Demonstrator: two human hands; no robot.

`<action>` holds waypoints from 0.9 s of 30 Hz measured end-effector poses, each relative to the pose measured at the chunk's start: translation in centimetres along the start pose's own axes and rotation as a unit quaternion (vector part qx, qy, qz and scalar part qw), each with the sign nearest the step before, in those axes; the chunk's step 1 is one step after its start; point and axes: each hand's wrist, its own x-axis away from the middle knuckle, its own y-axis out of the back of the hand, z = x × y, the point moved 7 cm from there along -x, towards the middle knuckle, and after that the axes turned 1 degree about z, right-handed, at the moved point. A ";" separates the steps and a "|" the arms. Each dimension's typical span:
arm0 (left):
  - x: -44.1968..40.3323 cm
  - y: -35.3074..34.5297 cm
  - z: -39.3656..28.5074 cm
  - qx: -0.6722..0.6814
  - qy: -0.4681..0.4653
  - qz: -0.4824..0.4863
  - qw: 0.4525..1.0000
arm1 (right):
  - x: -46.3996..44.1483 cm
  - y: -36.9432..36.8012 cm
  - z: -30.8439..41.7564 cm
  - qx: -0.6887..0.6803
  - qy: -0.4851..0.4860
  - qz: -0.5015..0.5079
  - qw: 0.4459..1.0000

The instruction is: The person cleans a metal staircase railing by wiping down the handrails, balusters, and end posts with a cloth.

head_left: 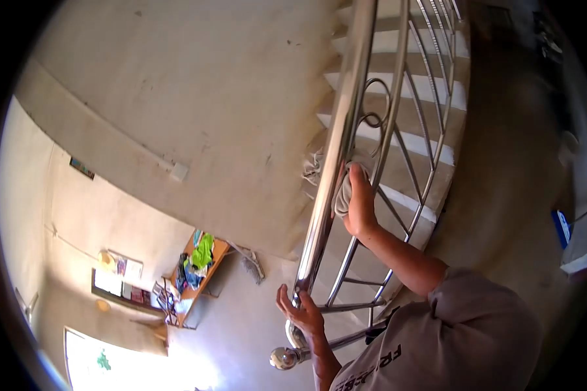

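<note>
A shiny metal handrail [338, 140] slants through the middle of the view, tilted like the rest of the scene. My right hand [361, 203] is closed on a grey cloth [341, 201], pressing it against the rail. Some of the cloth bunches out on the rail's far side. Lower down, my left hand [303, 315] grips the rail near its curved end, with thumb and fingers on either side of it. Just below that hand is a round metal knob [283, 358].
Metal balusters [407, 146] with curled bars stand beside the stairs [414, 169]. A bare wall [195, 85] rises on the other side. Clothes [202, 251] lie heaped on a wooden table [216, 259], with a mop [253, 268] close by. A blue box [560, 228] sits far right.
</note>
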 end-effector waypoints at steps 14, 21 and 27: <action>8.3 10.2 0.5 0.041 0.117 -0.005 0.992 | 11.1 1.1 -10.7 0.021 -0.127 -0.031 0.991; 7.2 17.0 2.7 -0.032 0.154 -0.096 0.983 | 22.0 2.2 -19.2 0.288 -0.278 0.038 0.916; 9.1 15.6 11.9 0.066 0.377 0.058 0.922 | 19.9 3.0 -18.3 0.495 -0.137 0.212 0.831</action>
